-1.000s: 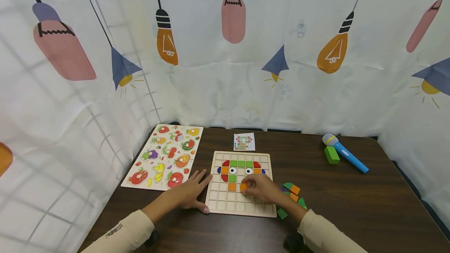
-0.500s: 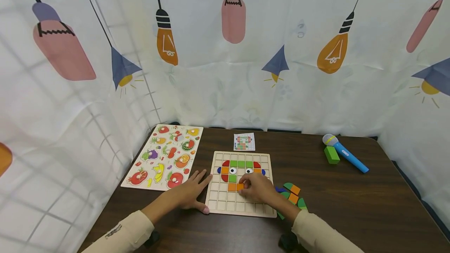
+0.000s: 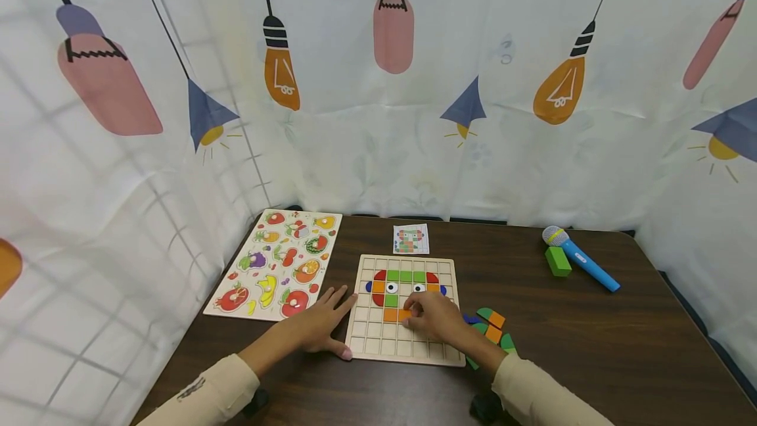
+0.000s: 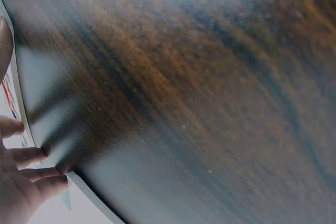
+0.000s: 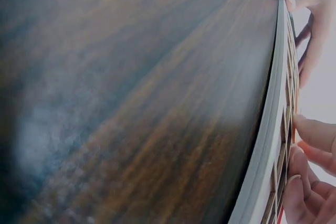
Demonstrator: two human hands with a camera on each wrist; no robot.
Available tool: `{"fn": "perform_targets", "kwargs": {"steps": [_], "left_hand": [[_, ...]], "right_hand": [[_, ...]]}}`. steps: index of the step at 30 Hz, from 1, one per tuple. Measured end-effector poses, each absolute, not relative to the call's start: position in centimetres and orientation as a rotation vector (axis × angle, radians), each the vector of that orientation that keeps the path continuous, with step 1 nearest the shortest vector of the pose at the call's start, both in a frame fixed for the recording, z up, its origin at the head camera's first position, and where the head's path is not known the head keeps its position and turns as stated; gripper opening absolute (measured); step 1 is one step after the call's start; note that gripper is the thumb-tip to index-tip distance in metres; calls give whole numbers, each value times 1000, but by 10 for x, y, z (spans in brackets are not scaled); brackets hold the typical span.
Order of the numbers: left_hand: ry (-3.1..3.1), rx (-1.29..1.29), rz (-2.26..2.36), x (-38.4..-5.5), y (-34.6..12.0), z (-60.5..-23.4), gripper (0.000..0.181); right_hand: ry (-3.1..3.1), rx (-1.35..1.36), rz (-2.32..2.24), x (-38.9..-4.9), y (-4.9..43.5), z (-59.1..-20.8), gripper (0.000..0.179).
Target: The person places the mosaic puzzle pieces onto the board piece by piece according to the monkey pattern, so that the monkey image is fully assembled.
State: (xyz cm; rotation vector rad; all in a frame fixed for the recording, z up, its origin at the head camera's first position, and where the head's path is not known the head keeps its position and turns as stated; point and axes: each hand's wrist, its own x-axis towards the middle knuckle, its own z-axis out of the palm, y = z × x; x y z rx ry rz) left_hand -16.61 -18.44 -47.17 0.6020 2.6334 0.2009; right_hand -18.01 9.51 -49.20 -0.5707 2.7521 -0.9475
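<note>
A wooden grid board lies on the table, carrying red, green, blue, orange and eye-marked tiles in its upper half. My left hand rests at the board's left edge with its fingers spread and its thumb at the lower left corner. Over the board's middle, my right hand pinches an orange square tile that sits right beside another orange tile. Thumb and fingertips of that hand come close down on the grid in the right wrist view; the palm hides the board's right side.
Several loose green, orange and blue tiles lie right of the board, partly behind the right forearm. Above the board is a small pattern card. A fruit puzzle board lies left; a blue toy microphone and green block lie right.
The right hand has brought the orange square tile slightly left, up against the other orange tile, and then stayed there. The left hand has not moved.
</note>
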Motion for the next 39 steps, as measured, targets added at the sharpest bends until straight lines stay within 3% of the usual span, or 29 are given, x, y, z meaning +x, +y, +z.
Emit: {"fn": "perform_targets", "kwargs": {"steps": [9, 17, 30, 39], "left_hand": [[2633, 620, 182, -167, -183, -472, 111], [2633, 642, 205, -169, -185, -472, 110], [2631, 644, 205, -169, -186, -472, 111], [2639, 634, 197, -170, -187, -474, 111]], "right_hand": [[2768, -687, -951, -183, 110, -488, 20], [2670, -850, -1055, -193, 162, -483, 22], [2671, -828, -1038, -189, 266, -492, 26], [2689, -807, -976, -183, 288, -498, 26]]}}
